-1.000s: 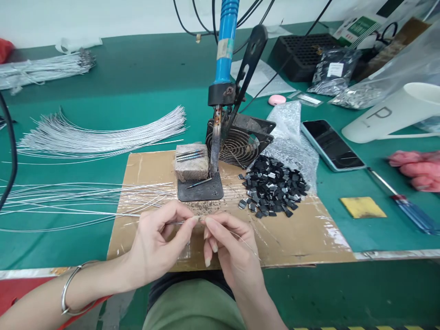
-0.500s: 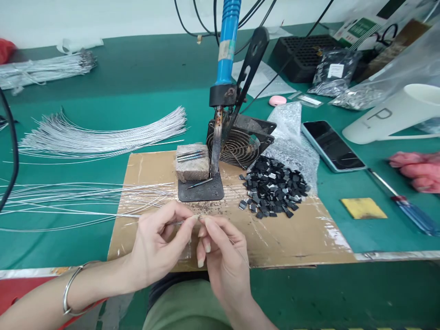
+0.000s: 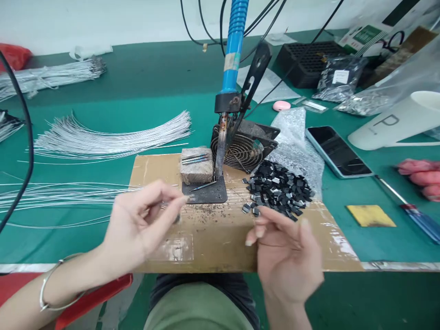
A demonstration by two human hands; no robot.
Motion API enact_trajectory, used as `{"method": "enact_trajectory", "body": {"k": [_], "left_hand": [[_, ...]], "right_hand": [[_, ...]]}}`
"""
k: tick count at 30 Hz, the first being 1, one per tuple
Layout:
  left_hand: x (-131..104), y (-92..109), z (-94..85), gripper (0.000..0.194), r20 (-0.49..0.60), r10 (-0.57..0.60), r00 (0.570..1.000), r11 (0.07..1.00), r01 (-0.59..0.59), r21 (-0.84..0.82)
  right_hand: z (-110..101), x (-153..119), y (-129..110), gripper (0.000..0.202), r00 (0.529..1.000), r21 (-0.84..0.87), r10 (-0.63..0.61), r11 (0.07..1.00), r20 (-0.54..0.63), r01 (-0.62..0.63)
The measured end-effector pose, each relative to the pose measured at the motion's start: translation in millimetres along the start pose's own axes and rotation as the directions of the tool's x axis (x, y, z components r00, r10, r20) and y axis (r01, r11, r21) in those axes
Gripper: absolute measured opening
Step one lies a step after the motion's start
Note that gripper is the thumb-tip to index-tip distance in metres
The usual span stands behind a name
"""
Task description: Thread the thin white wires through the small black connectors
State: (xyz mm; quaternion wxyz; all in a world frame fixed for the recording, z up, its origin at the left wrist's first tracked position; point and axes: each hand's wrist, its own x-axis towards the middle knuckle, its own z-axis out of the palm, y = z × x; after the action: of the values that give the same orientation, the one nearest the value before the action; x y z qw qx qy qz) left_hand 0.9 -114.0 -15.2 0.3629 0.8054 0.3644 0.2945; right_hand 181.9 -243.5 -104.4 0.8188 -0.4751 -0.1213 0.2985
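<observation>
My left hand point(image 3: 144, 224) is closed in a pinch over the left part of the cardboard point(image 3: 220, 247), near thin white wires point(image 3: 75, 195); whatever lies between its fingertips is too small to make out. To the right, my right hand point(image 3: 287, 250) has its fingers apart with nothing visible between them, just below a pile of small black pieces point(image 3: 278, 188). A blue-handled soldering iron point(image 3: 232, 59) points down in its stand at a dark plate point(image 3: 218, 192). Beside it sits a worn block point(image 3: 196, 172) with thin metal sticks on top.
A fan point(image 3: 240, 149) stands behind the iron. Bundled white wires point(image 3: 113, 140) lie at the left. At the right are a phone point(image 3: 338, 151), a white cup point(image 3: 395, 121), a yellow sponge point(image 3: 371, 215), a screwdriver point(image 3: 421, 222) and bubble wrap point(image 3: 292, 123).
My hands have moved apart from a shared pinch. The left went left; the right went right toward the black pieces, its fingers opened. The view has shifted slightly.
</observation>
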Motion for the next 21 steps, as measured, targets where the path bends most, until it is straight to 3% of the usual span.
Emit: {"method": "enact_trajectory", "body": {"k": [3,8,11,16,21], "left_hand": [[20.3,-11.2,-11.3,0.016,-0.073,-0.042,0.996,0.99,0.051,0.13],[38.7,-54.7,-11.9,0.023,0.02,-0.113,0.993,0.963,0.105,0.247],[37.7,-70.5,-12.1,0.024,0.028,-0.066,0.997,0.911,0.049,0.409],[34.1,-71.6,-16.5,0.03,0.104,0.006,0.995,0.835,-0.062,0.547],[61.0,-79.8,-26.7,0.033,0.117,0.146,0.982,0.686,-0.186,0.703]], "right_hand": [[-17.9,13.2,-4.5,0.042,0.995,-0.048,-0.061,0.997,-0.084,0.057],[-22.6,14.0,-1.8,0.037,0.996,-0.069,-0.044,0.997,-0.078,0.039],[-21.5,12.2,-1.0,0.036,0.997,-0.059,-0.026,0.998,-0.073,0.022],[-23.4,12.9,-1.7,0.037,0.998,-0.055,-0.017,0.998,-0.064,0.014],[-23.5,13.0,-1.8,0.035,0.998,-0.047,-0.028,0.999,-0.049,0.026]]}}
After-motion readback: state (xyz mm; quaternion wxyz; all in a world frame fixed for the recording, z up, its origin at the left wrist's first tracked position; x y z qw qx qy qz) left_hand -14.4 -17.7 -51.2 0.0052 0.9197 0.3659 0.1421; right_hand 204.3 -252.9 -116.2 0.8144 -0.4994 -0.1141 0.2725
